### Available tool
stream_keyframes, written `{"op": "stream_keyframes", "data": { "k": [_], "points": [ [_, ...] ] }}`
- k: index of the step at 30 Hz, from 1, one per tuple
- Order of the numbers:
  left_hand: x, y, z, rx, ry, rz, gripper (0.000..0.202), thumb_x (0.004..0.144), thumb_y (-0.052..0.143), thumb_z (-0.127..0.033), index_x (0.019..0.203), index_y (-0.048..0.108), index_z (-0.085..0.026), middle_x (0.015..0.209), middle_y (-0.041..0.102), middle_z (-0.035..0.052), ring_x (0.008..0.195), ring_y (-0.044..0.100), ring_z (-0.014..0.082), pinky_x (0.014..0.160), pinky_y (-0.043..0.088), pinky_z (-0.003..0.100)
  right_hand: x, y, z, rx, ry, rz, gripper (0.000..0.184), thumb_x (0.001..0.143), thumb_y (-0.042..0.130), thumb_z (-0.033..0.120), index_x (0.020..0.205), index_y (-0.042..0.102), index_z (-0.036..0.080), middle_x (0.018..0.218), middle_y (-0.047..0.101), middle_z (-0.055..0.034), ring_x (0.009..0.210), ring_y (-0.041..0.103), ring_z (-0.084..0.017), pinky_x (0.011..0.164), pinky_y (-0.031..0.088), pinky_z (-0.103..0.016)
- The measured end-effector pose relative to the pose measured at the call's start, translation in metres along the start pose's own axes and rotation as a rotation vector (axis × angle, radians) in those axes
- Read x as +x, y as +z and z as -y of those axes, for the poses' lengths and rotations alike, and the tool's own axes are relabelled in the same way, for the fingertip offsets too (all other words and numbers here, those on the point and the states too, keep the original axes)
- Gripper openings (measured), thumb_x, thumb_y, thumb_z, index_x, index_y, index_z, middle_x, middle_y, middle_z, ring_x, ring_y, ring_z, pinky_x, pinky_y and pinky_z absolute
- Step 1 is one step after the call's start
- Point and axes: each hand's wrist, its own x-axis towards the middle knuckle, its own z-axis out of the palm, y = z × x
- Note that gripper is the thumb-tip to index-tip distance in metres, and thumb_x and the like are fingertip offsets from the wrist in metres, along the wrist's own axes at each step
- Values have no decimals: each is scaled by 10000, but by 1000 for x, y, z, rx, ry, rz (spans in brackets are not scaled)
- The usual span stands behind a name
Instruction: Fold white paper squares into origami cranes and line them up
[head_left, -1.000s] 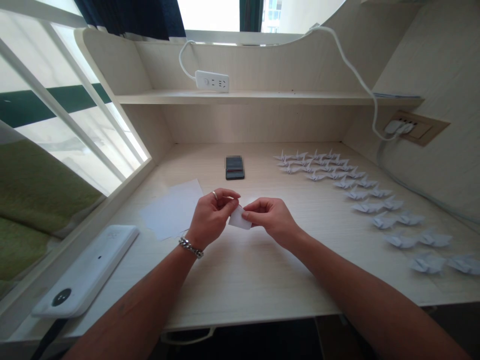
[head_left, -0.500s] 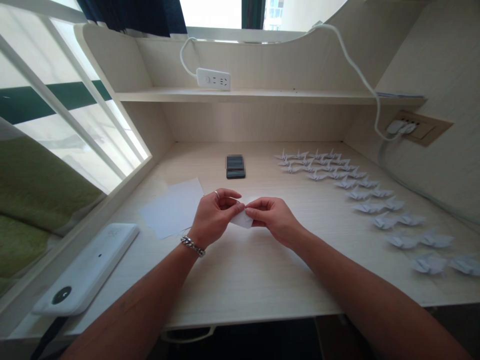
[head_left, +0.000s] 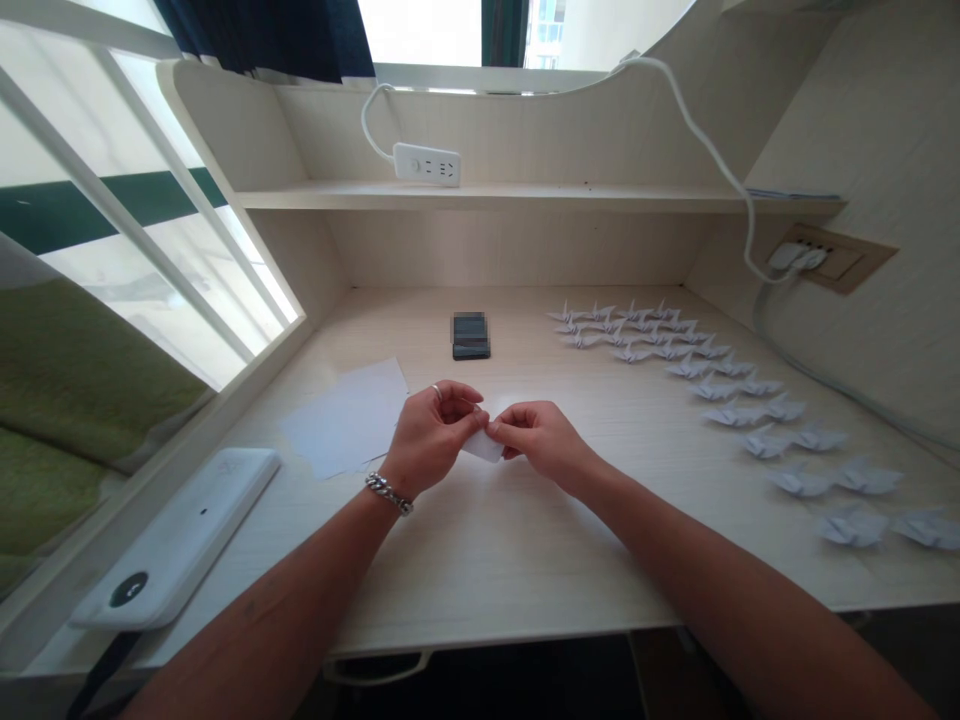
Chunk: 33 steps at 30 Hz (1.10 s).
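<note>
My left hand (head_left: pixel 433 436) and my right hand (head_left: pixel 538 441) meet over the middle of the pale wooden desk (head_left: pixel 480 540), both pinching one small folded piece of white paper (head_left: pixel 484 449) between their fingertips. The left hand wears a ring, and a metal bracelet sits on its wrist. Much of the paper is hidden by the fingers. A loose stack of flat white paper sheets (head_left: pixel 345 418) lies just left of my left hand.
Several folded white paper cranes (head_left: pixel 739 400) lie in rows across the right of the desk. A dark phone (head_left: pixel 470 335) lies at the back centre. A flat white device (head_left: pixel 176 535) rests at the front left. A power strip (head_left: pixel 426 163) sits on the shelf; a cable runs to a wall socket (head_left: pixel 817 256).
Both hands have closed in tighter on the folded paper and lowered slightly; less of the paper shows than a second ago.
</note>
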Motion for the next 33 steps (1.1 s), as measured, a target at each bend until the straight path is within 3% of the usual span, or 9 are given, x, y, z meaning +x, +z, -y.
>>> {"op": "stream_keyframes", "data": {
  "k": [4,9,17,23,33],
  "points": [
    [0,2,-1,-27,-29,-8,276,625,761,-202,812,563,-157,663,645,-5,626,623,129,586,489,240,0,-2,-1,-51,-34,36,234,726,669,363,635,634,150,557,587,-3,532,531,-115,536,421,-258],
    [2,3,-6,-72,-25,-101,348,604,764,-211,824,496,-178,653,627,-28,627,625,131,602,497,249,0,-1,3,12,-1,37,239,692,699,366,621,633,148,558,613,-15,529,543,-116,537,437,-256],
    [10,-16,-4,-100,14,-253,413,574,796,-239,835,482,-179,693,641,-21,633,627,124,639,513,260,-3,-6,10,75,20,13,185,650,722,315,620,662,142,607,652,-38,572,569,-127,608,474,-288],
    [7,-6,-4,-97,13,-176,382,608,786,-251,857,508,-170,675,615,-32,637,622,127,612,502,248,-1,-2,8,118,-18,4,199,652,729,317,755,693,151,682,655,-21,634,583,-131,634,484,-289],
    [3,-1,-8,-117,52,-205,365,618,790,-239,852,519,-165,695,631,-15,665,635,131,614,504,236,-3,1,12,173,25,-11,130,697,658,277,694,675,148,613,637,-24,605,594,-140,618,491,-292]
  ]
}}
